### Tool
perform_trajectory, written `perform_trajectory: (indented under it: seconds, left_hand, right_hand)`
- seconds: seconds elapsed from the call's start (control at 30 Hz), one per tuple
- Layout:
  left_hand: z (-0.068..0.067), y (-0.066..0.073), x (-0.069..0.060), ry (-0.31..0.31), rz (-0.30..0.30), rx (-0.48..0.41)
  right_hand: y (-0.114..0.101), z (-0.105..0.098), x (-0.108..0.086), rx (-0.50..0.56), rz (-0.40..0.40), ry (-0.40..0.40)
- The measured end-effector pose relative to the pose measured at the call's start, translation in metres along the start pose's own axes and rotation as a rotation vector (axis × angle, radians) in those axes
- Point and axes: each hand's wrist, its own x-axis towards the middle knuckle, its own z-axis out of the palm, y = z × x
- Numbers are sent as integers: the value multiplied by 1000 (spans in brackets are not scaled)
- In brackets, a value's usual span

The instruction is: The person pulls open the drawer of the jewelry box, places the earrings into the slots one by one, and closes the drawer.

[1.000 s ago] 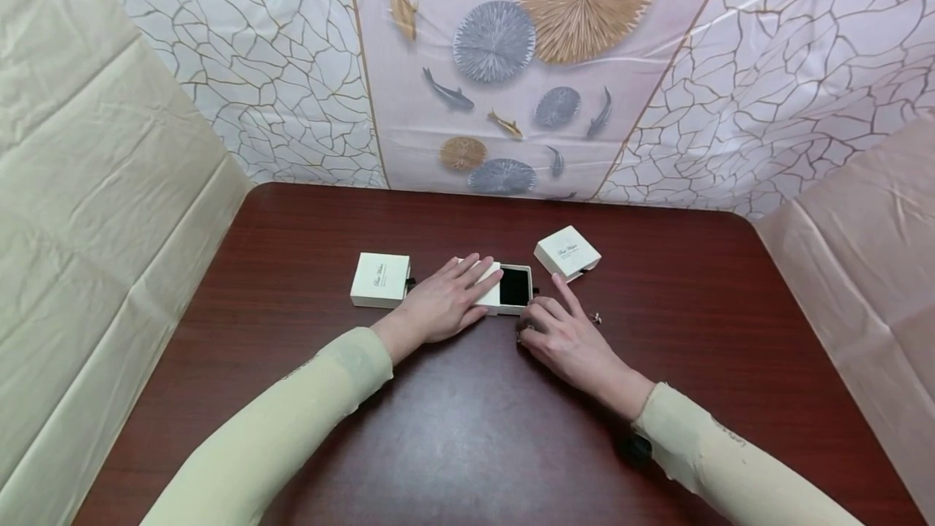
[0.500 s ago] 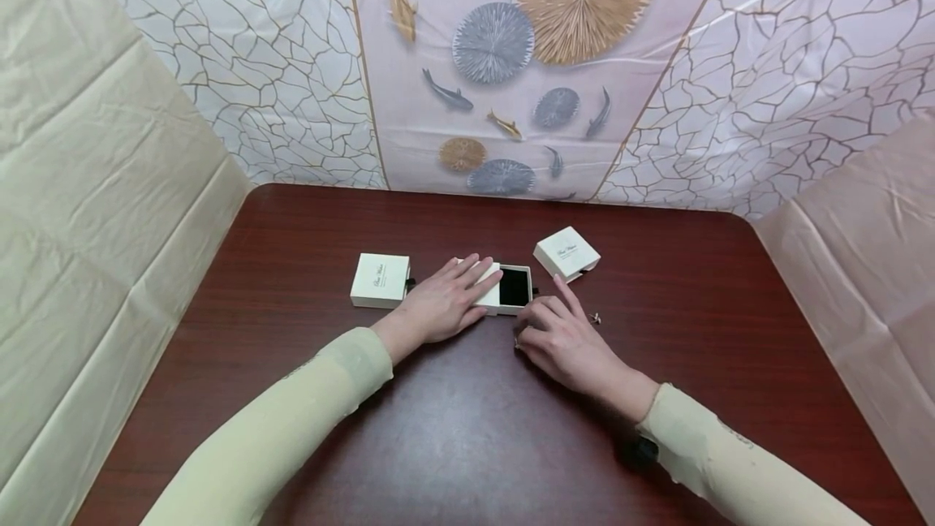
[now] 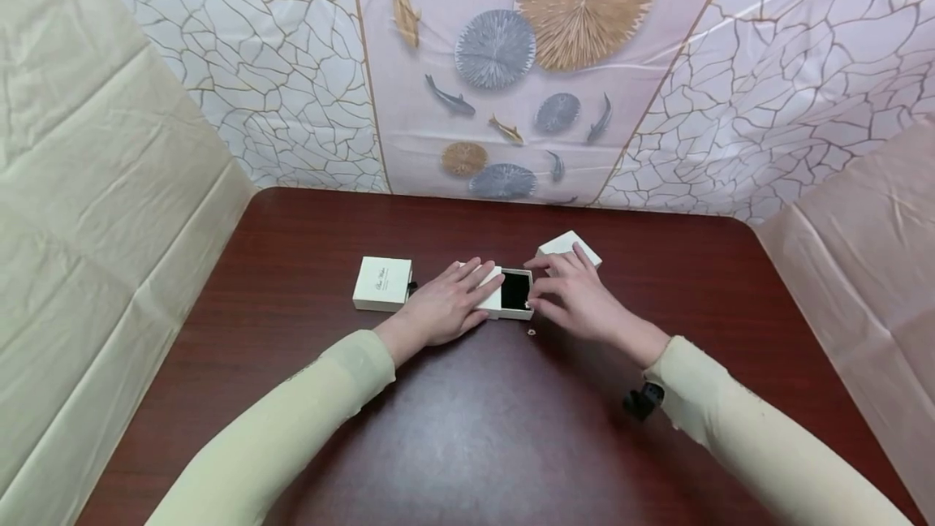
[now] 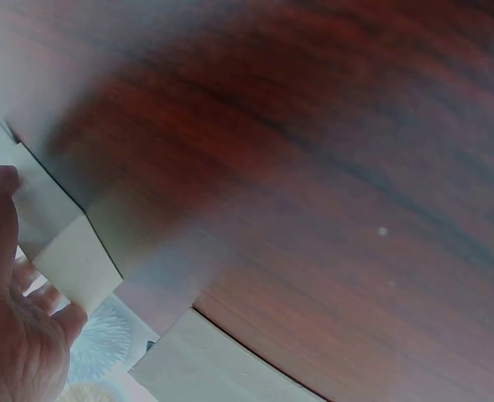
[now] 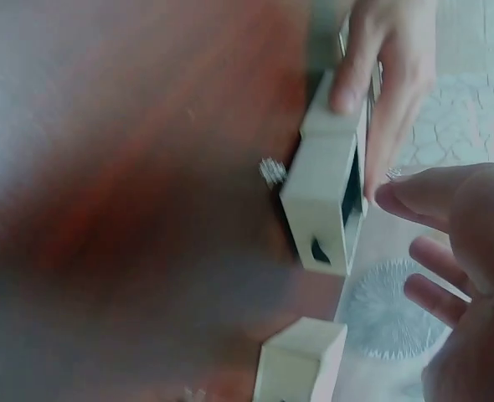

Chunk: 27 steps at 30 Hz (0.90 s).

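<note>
My left hand [image 3: 445, 303] holds the white jewellery box [image 3: 491, 299] at the middle of the table, its thumb at the near side and fingers spread over the top. The box's drawer [image 5: 314, 209] is pulled partway out on the right, showing a black lining [image 3: 515, 291]. Over that drawer's right end, my right hand [image 3: 580, 299] pinches a small sparkling piece of jewellery [image 5: 393, 174] between thumb and index finger; its exact kind is too small to tell. Another sparkling piece [image 3: 531, 332] lies on the table just in front of the drawer.
A closed white box [image 3: 383, 282] with a black tab stands to the left. Behind my right hand is another white box [image 3: 568, 243], partly hidden. A blurred small piece [image 5: 194, 392] lies on the dark red table [image 3: 467, 420] near it. Patterned cloth hangs behind.
My right hand has risen from the table in front of the drawer to over its right end, carrying a small sparkling piece and uncovering another on the table. The left hand stays on the box.
</note>
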Motion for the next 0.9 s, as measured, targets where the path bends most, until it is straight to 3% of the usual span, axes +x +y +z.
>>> perform_trajectory:
  seconds: [0.43, 0.9]
  left_hand:
    - [1, 0, 1, 1, -4, 11]
    - [1, -1, 0, 6, -3, 15]
  right_hand:
    - [24, -4, 46, -11, 3, -192]
    - [30, 3, 63, -36, -9, -300]
